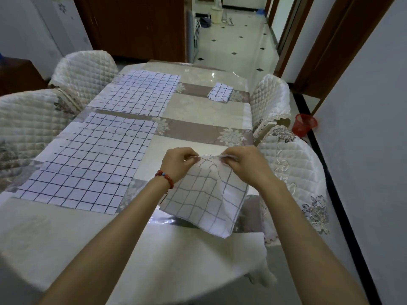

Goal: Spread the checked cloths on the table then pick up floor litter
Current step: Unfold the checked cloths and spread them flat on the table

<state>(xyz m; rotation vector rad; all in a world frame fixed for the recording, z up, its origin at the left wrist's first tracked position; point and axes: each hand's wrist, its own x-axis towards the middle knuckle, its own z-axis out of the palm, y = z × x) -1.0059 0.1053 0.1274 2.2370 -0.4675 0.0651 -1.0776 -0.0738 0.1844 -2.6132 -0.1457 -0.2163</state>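
So the person is standing at the near end of the long dining table with its glossy beige floral cover [198, 119], working on a white cotton cloth with a thin dark grid [204, 199] that's still partly folded. Both hands are pinching its top edge: the left hand [176, 165], the one with a red bead bracelet [165, 177], has fingers curled tight on one bit of the hem, and the right hand [244, 166] is gripping the hem just beside it, knuckles nearly meeting. The rest of the cloth is hanging down and its lower part is resting on the table near the right edge. My guess is they're hunting for the corners to shake it open. What could go wrong: that cover looks slick and shiny, so a hard flick could send this cloth sliding off the right side onto the quilted cream chair cover [295, 172], or waft air under the big checked cloth already lying flat on the near left [83, 168] and rumple it. The other flat checked cloth further up the left [141, 93] is looking safer. A small folded checked cloth [221, 92] is sitting on the far right, not yet done. The fabric looks thin, soft and creased along its fold lines. A red mesh plastic bin [305, 125] is sitting on the floor by the wall; I can't make out any litter from here.
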